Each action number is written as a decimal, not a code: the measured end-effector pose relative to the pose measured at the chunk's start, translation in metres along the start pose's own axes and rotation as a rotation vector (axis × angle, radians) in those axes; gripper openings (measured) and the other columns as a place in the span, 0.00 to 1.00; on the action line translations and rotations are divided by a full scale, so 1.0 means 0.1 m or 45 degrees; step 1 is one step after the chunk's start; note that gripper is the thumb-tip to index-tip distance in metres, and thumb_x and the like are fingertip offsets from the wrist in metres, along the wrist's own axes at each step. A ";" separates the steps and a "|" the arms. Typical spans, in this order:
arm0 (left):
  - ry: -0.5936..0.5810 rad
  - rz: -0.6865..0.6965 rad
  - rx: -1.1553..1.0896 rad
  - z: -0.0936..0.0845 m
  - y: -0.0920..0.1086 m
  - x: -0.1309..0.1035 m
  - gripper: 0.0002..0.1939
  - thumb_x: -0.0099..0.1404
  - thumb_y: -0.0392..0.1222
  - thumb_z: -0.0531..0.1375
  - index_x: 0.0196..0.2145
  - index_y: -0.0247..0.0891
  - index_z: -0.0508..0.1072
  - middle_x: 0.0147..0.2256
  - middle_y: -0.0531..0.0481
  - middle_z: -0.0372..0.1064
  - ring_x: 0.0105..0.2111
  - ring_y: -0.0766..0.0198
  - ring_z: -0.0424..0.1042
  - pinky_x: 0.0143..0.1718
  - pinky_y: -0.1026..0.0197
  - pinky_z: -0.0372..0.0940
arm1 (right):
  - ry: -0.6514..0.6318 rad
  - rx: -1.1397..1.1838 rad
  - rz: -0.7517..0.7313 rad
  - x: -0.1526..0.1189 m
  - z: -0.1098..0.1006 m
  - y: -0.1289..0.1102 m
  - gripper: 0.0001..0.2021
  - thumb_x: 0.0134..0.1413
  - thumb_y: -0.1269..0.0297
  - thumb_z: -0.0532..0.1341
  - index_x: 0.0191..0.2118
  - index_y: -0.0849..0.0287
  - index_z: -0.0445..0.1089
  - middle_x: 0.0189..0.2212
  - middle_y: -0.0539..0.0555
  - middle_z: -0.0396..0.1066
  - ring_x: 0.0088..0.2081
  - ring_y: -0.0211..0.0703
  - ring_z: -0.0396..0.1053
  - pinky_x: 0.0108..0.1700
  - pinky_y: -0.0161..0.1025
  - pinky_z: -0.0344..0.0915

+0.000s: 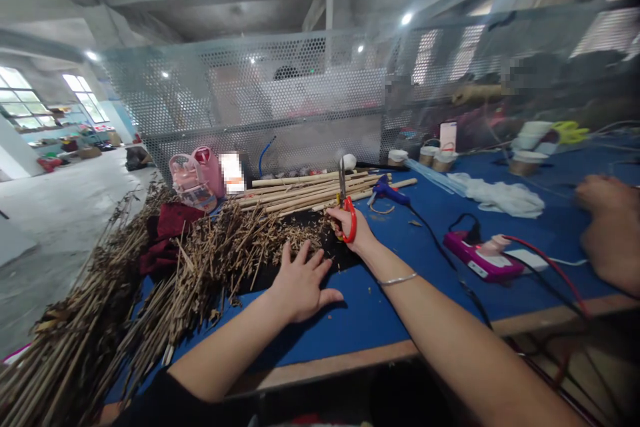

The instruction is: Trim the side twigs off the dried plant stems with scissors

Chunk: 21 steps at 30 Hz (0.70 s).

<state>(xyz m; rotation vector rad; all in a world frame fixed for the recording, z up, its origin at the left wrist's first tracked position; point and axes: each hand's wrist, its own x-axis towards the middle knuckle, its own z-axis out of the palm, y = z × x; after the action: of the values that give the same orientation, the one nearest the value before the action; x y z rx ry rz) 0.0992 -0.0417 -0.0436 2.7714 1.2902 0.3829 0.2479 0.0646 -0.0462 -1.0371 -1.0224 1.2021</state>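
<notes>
My left hand [303,287] lies with its fingers spread at the near edge of a heap of dry brown plant stems [220,243], palm down. In my right hand [357,230] is a pair of red-handled scissors [351,217], its metal blades pointing up and away from me. Small dry plant bits [320,223] lie on a black cloth [340,253] between and beyond my hands. Whether the left fingertips press on the bits I cannot tell.
Pale wooden sticks [310,193] lie behind, beside a blue glue gun [390,192]. A magenta power strip [480,259] with cables sits to the right, near another person's hand [607,197]. A pink bag [203,177] and lit phone [232,172] stand against the perforated metal screen [280,93].
</notes>
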 end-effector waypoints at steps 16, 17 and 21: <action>0.086 -0.096 0.119 -0.10 -0.21 0.11 0.13 0.61 0.45 0.52 0.31 0.39 0.75 0.32 0.44 0.66 0.38 0.57 0.63 0.40 0.55 0.58 | -0.225 -0.207 -0.055 -0.18 0.15 0.00 0.14 0.38 0.56 0.62 0.24 0.57 0.56 0.12 0.41 0.53 0.12 0.30 0.52 0.13 0.28 0.46; 0.097 -0.117 0.111 -0.09 -0.22 0.11 0.13 0.61 0.45 0.52 0.31 0.39 0.75 0.32 0.43 0.66 0.38 0.57 0.63 0.40 0.55 0.58 | -0.232 -0.218 -0.057 -0.18 0.15 0.00 0.14 0.38 0.56 0.62 0.24 0.57 0.56 0.12 0.41 0.53 0.13 0.30 0.51 0.13 0.29 0.46; 0.351 -0.316 -0.152 -0.05 -0.30 0.09 0.14 0.62 0.41 0.49 0.32 0.37 0.74 0.33 0.42 0.68 0.38 0.57 0.65 0.42 0.55 0.59 | -0.283 -0.310 -0.109 -0.19 0.14 0.00 0.14 0.41 0.55 0.60 0.24 0.58 0.57 0.12 0.41 0.53 0.14 0.31 0.51 0.15 0.30 0.47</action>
<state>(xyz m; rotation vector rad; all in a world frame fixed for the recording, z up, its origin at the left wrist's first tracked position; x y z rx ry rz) 0.0815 -0.0155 -0.0418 2.4853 1.5869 0.8149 0.2325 0.0462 -0.0443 -1.0504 -1.4008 1.1607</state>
